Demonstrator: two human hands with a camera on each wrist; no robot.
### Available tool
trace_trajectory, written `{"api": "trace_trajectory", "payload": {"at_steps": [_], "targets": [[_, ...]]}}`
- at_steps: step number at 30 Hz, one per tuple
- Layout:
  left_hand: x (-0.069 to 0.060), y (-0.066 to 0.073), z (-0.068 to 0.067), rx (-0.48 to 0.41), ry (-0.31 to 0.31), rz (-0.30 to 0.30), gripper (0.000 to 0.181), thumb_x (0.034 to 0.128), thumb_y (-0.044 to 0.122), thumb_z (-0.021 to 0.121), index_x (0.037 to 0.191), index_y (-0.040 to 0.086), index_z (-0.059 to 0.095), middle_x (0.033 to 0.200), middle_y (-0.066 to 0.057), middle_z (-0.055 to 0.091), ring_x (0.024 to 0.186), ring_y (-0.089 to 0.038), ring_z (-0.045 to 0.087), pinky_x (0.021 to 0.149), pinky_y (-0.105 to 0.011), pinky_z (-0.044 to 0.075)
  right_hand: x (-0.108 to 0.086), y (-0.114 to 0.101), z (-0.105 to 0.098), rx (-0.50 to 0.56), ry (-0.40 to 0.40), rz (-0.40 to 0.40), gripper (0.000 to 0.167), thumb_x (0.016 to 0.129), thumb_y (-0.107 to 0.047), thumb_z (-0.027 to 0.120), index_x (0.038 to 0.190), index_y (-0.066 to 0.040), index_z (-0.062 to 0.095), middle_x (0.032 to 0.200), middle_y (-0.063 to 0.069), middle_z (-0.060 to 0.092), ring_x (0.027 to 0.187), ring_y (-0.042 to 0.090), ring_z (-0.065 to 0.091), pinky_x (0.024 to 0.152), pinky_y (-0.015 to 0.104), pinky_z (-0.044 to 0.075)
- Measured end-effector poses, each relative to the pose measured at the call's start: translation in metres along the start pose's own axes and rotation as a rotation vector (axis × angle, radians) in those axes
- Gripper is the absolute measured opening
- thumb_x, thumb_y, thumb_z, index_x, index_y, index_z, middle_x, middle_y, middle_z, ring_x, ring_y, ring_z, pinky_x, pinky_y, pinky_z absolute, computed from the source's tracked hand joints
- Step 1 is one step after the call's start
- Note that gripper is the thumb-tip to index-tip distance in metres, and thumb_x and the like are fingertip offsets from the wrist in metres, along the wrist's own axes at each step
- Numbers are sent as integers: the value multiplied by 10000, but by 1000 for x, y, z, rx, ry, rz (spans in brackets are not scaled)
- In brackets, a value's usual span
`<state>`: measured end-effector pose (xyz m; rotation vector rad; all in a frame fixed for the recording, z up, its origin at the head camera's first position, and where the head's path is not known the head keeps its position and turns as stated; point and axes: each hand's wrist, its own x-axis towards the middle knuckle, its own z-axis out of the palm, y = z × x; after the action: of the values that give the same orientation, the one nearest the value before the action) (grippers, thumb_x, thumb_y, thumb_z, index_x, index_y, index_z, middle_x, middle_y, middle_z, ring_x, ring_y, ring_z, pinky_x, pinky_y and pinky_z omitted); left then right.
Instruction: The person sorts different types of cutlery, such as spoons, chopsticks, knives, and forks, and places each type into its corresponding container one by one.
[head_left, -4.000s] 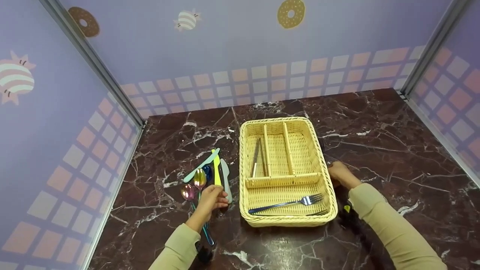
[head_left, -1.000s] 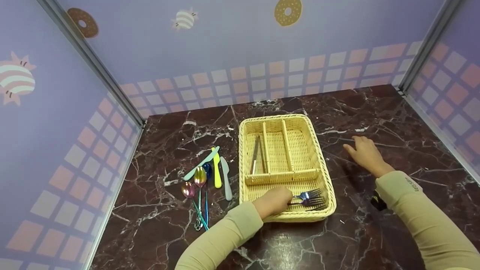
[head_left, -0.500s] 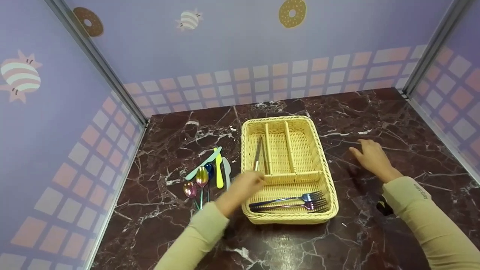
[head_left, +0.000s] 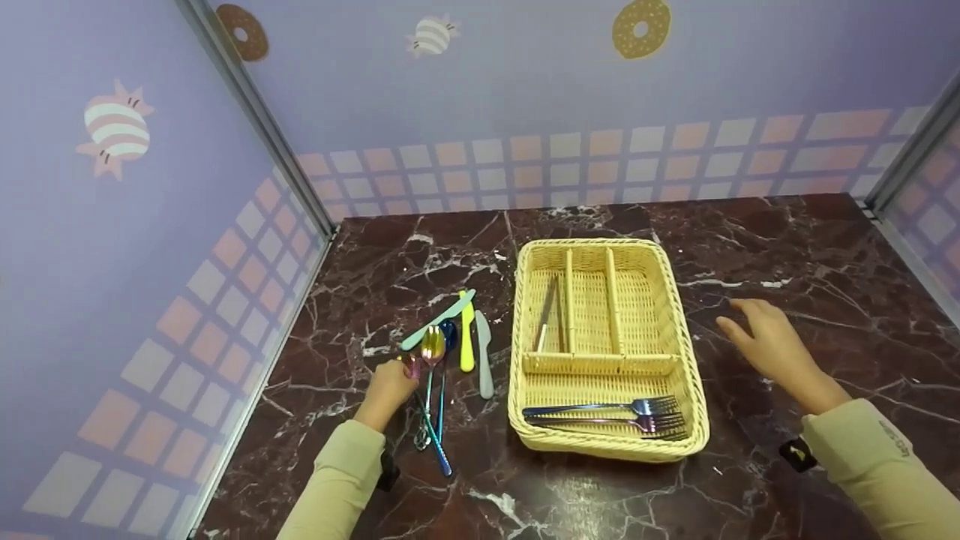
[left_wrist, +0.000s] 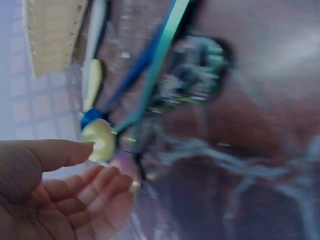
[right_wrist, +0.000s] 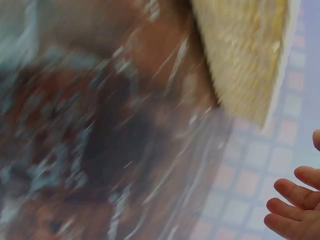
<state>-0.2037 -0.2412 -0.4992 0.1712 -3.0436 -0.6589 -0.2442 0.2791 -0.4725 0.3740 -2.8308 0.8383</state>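
Observation:
In the head view my left hand (head_left: 390,386) is at the bowl of a pink spoon (head_left: 412,366), partly covering it. The left wrist view shows thumb and fingers apart, loosely bent beside the spoon bowls. A gold spoon (head_left: 433,343) and a blue spoon (head_left: 448,334) lie alongside. Right of these are a yellow knife (head_left: 466,341), a mint knife (head_left: 439,321) and a pale grey knife (head_left: 484,356). My right hand (head_left: 772,341) holds nothing, fingers extended, to the right of the wicker cutlery basket (head_left: 517,322); its fingertips also show in the right wrist view.
Several forks (head_left: 654,406) lie in the basket's front compartment, heads to the right. Slim metal cutlery (head_left: 547,311) stands in its back left compartment. Patterned panels (head_left: 480,90) wall the dark marbled table (head_left: 570,495) at the back and both sides.
The left hand has left the basket's front compartment, where a purple fork now lies, and moved left to the spoons. Since four seconds ago the right hand has moved away from the basket's side.

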Motion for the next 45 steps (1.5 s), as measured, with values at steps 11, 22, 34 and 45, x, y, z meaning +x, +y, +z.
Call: {"api": "trace_trajectory", "payload": {"at_steps": [11, 22, 34, 45], "targets": [[-3, 0, 5, -274, -246, -321, 185, 756, 82, 622, 694, -92, 603, 511, -139, 602, 362, -161, 544, 386, -322, 510, -2, -22, 3, 22, 22, -67, 479, 946, -258, 500, 1200, 147, 466, 1196, 352, 446, 1119, 509, 383, 923, 628, 302], [-2, -7, 8, -446, -400, -488, 186, 832, 108, 592, 741, -54, 605, 532, -56, 560, 417, -128, 540, 439, -278, 523, -2, -20, 0, 19, -5, -53, 471, 943, -245, 507, 1192, 152, 462, 1191, 364, 440, 1112, 518, 382, 926, 627, 300], [1, -19, 9, -674, -408, -563, 171, 865, 60, 562, 707, -6, 564, 527, -27, 552, 432, -90, 555, 451, -226, 520, -2, -20, 2, 23, -35, -53, 528, 951, -290, 484, 1222, 160, 434, 1204, 375, 432, 1126, 522, 374, 937, 627, 292], [21, 18, -36, -839, -407, -399, 134, 892, 79, 555, 831, -40, 560, 580, -39, 569, 482, -97, 580, 513, -220, 541, 5, -51, -4, 166, 45, -75, 350, 909, -162, 567, 1149, 93, 548, 1097, 274, 571, 976, 354, 572, 825, 449, 480]]}}
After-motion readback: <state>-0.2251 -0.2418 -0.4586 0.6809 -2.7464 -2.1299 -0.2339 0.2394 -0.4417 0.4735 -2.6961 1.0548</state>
